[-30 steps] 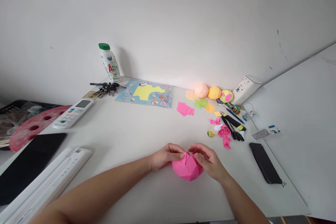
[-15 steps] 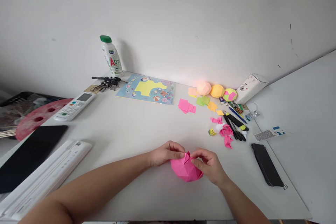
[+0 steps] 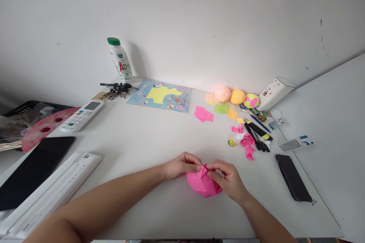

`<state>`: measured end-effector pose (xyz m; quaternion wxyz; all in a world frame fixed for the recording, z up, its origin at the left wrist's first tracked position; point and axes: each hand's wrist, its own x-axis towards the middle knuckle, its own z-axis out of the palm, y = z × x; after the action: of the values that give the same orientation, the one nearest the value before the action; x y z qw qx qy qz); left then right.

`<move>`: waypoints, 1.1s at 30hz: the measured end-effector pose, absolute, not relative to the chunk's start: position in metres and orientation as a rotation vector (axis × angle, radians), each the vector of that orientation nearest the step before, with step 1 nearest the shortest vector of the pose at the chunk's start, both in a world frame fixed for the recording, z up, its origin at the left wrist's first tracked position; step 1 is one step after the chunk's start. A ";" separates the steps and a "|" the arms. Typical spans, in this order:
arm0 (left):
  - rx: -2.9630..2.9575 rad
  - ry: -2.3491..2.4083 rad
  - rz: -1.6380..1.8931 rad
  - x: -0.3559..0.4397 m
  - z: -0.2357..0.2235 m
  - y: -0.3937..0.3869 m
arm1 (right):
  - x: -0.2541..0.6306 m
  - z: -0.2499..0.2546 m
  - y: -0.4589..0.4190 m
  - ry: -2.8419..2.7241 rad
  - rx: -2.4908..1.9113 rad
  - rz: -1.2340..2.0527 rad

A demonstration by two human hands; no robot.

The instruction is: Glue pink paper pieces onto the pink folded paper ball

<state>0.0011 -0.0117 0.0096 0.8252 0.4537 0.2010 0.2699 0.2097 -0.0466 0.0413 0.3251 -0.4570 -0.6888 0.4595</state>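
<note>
A pink folded-paper ball (image 3: 203,185), faceted and partly built, is held just above or on the white table near its front. My left hand (image 3: 182,166) pinches its upper left rim between thumb and fingers. On the upper right, my right hand (image 3: 227,178) grips the same ball, thumb and index finger at a fold near the top. The fingertips hide part of that fold. Right of the hands lie loose pink folded paper pieces (image 3: 249,152) and a small glue bottle (image 3: 232,142) with a white tip.
Finished paper balls (image 3: 237,97) line the wall beside a white box (image 3: 276,93). Scissors (image 3: 258,141), a cutter (image 3: 260,131) and a black pouch (image 3: 293,178) lie right. Pink sheets (image 3: 203,114) and a blue printed sheet (image 3: 159,96) lie behind; a remote (image 3: 81,115) and bottle (image 3: 121,60) stand left.
Both hands keep their grip on the pink paper ball. The fold at its top has closed a little under the fingers, and the view has shifted slightly.
</note>
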 end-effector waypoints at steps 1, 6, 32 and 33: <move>0.961 0.432 0.575 0.001 0.010 -0.012 | 0.209 0.043 -0.047 -1.820 -1.209 1.204; 0.955 0.430 0.587 0.001 0.009 -0.012 | 0.209 0.046 -0.049 -1.859 -1.222 1.205; 0.933 0.462 0.578 0.002 0.009 -0.012 | 0.210 0.038 -0.047 -1.853 -1.062 1.114; 0.935 0.466 0.574 0.003 0.009 -0.012 | 0.210 0.038 -0.047 -1.856 -1.060 1.117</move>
<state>0.0027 -0.0121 0.0092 0.8277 0.4402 0.2193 0.2703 0.2099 -0.0475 0.0383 0.3569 -0.4105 -0.7190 0.4326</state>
